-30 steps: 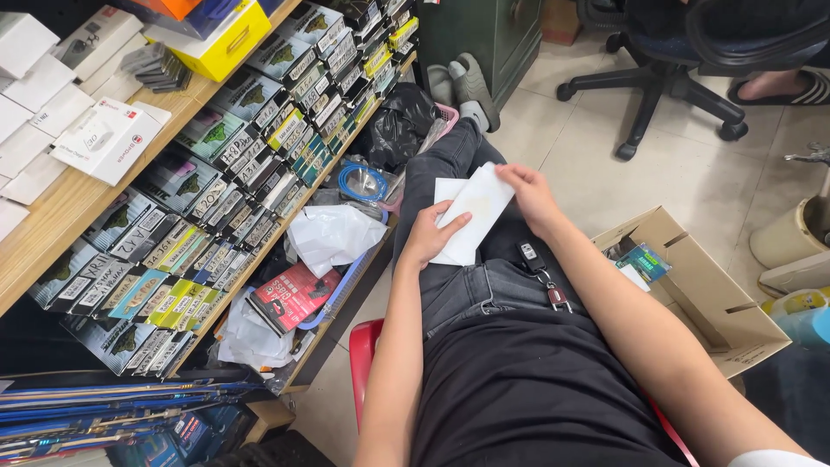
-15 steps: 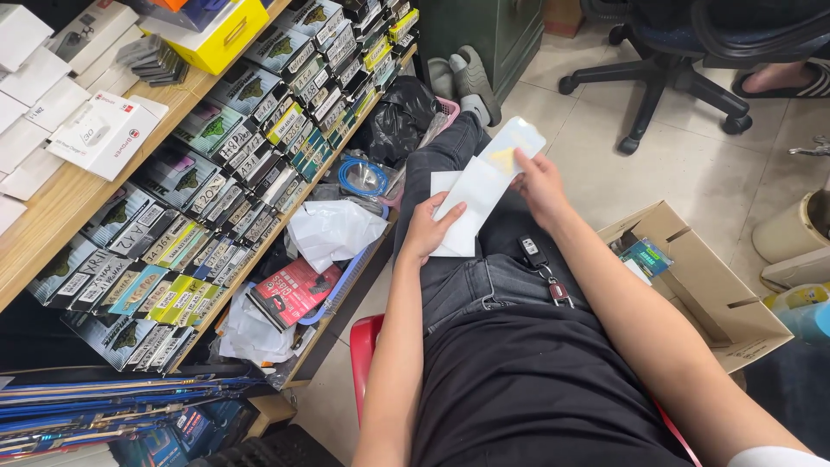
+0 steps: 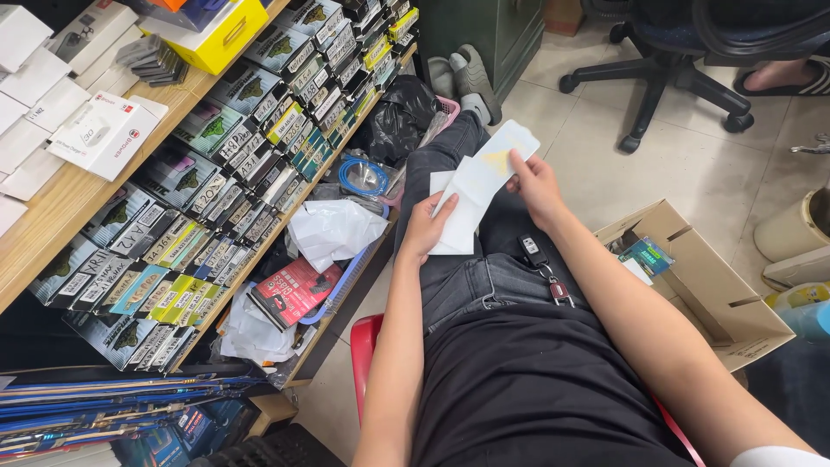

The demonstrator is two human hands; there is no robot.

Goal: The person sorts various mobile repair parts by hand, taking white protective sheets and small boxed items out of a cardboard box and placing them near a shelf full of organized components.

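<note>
I sit on a red stool (image 3: 365, 346) with dark jeans on. My left hand (image 3: 425, 227) holds a stack of white paper sleeves (image 3: 458, 216) over my lap. My right hand (image 3: 536, 183) pinches one white sleeve with a yellowish patch (image 3: 506, 149), lifted up and to the right of the stack. A car key with a fob (image 3: 538, 259) hangs at my waistband just below my right wrist.
Wooden shelves (image 3: 60, 207) on the left carry rows of small boxed goods. A blue basket (image 3: 346, 268) holds white bags and a red packet. An open cardboard box (image 3: 709, 285) lies on the tiled floor at right. An office chair (image 3: 666, 69) stands behind.
My right hand has pulled one sleeve off the stack and raised it up and to the right. My left hand still holds the rest over my lap.
</note>
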